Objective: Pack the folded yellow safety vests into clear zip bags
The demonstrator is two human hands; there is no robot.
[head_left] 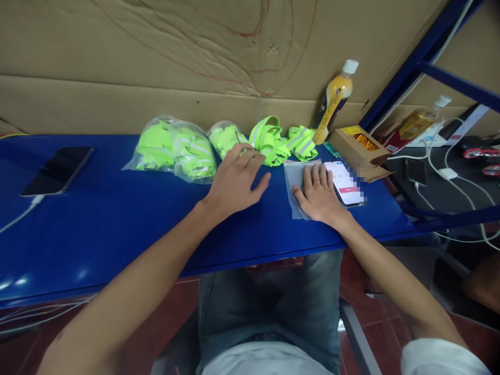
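My left hand (pixel 235 179) reaches over the blue table (pixel 117 224), its fingers curled at the edge of a bagged neon-yellow reflective band (pixel 225 138). Whether it grips the bag I cannot make out. My right hand (pixel 319 194) lies flat with fingers stretched out on a clear plastic bag (pixel 294 177). Loose neon-yellow bands (pixel 273 141) lie just beyond both hands. Two filled clear bags of bands (pixel 175 148) sit to the left of my left hand.
A lit phone (pixel 346 183) lies right of my right hand. An open cardboard box (pixel 357 151) and an orange drink bottle (pixel 334 101) stand behind it. A dark phone (pixel 58 169) on a cable lies far left. Cardboard lines the back wall. Cables and a blue rack frame (pixel 429 67) are at right.
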